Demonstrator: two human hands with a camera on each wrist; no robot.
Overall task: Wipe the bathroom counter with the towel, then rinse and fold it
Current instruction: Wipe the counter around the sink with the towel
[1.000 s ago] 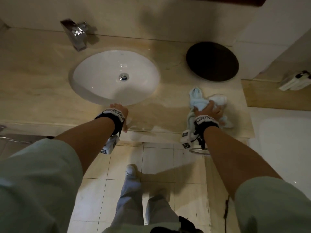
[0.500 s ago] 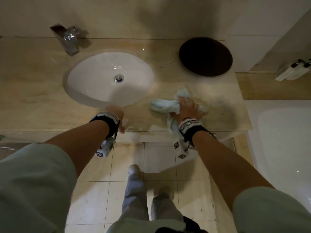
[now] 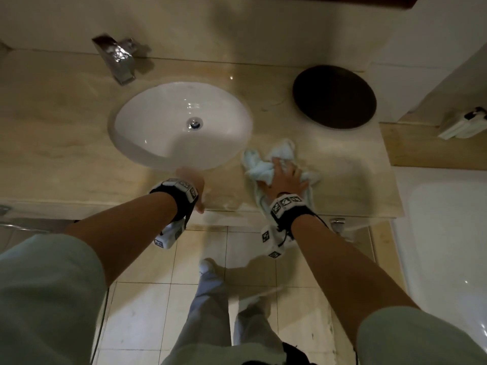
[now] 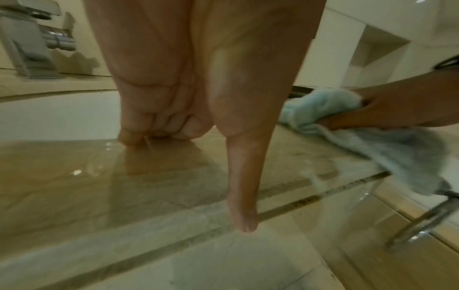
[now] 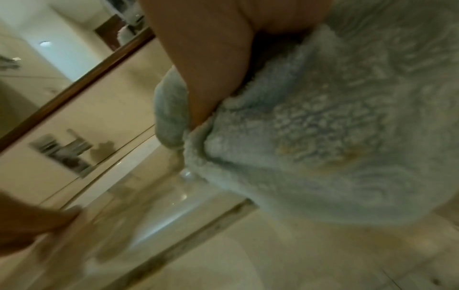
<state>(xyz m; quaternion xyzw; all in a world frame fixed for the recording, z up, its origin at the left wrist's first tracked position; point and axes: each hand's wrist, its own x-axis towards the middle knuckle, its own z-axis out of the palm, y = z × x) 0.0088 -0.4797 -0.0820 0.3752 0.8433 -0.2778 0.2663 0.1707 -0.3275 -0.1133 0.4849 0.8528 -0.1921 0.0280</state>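
Towel [image 3: 259, 170] pale blue, bunched, w/ yellowish stain.

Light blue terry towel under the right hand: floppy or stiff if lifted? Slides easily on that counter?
Likely floppy: the light blue terry towel is bunched in folds under the right hand, and one end droops over the edge of the beige marble counter. It probably slides easily, since that surface looks glossy and wet. Possibly damp, so heavier than dry.

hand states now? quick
Left hand: fingers curled, tips resting on counter, holding nothing.
Right hand: grip closed on towel.
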